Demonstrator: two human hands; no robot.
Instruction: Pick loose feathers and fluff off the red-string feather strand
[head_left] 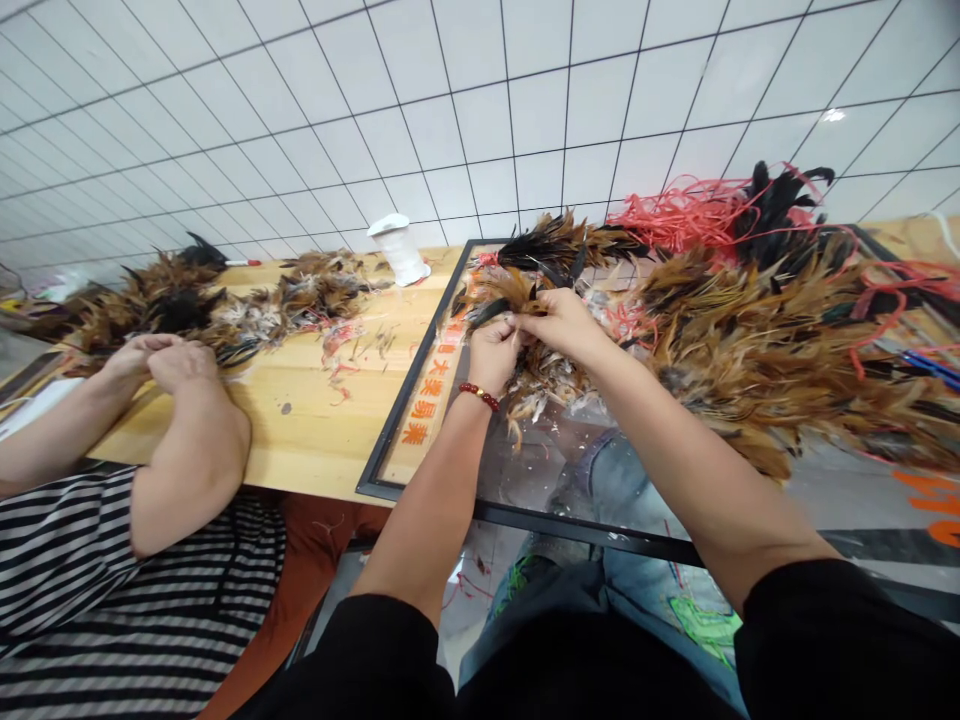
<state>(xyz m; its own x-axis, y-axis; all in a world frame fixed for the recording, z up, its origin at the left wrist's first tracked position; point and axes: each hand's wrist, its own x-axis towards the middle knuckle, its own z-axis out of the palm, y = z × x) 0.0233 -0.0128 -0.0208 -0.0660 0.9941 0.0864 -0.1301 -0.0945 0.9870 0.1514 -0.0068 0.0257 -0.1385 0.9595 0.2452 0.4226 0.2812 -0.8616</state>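
Both my hands meet over the glass-topped table (540,470), fingers closed around a small bunch of brown and black feathers (504,292). My left hand (493,350), with a dark red bead bracelet (478,396) at the wrist, pinches the bunch near its base. From the right, my right hand (561,318) reaches in with thumb and fingers pressed together at the same spot. The fingertips hide exactly how each grips the quills. Loose fluffy feathers (551,385) lie just below my hands.
A large pile of brown feathers (750,350) spreads to the right. Behind it sit red plastic strips (690,215) and black feathers (784,215). A white spool (401,250) stands on the wooden table (315,430). At left, a co-worker's hands (169,360) work beside another feather pile (142,305).
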